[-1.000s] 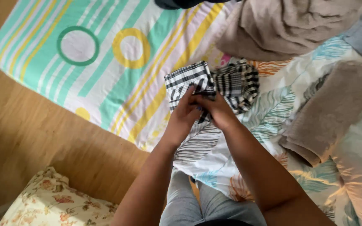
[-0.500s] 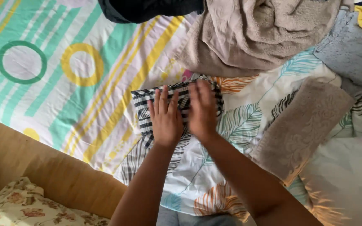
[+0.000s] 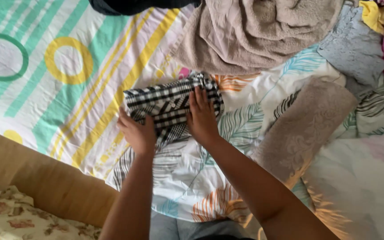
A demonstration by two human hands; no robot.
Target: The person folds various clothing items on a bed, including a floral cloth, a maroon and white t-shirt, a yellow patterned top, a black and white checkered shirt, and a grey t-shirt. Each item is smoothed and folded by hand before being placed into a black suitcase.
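The black-and-white checked garment (image 3: 170, 106) lies folded into a narrow band on the bed, partly on the striped sheet with circles (image 3: 45, 66) and partly on the leaf-print sheet (image 3: 245, 129), below the heap of beige towel (image 3: 254, 31). The person's right hand (image 3: 202, 116) is spread flat, palm down, on the right half of the band, fingers pointing toward the towel heap; it pins the cloth and grips nothing. The left hand (image 3: 136, 131) sits at the band's near left corner with fingers curled; it seems to pinch the lower edge of the cloth, though the fold hides the fingertips.

To make this fold neat, the flat hand would best keep even pressure along the crease while the other draws the loose edge taut and square with the band's long side, so that no checked layer bunches underneath. A folded grey-brown towel (image 3: 307, 124) lies well to the right, clear of the work.
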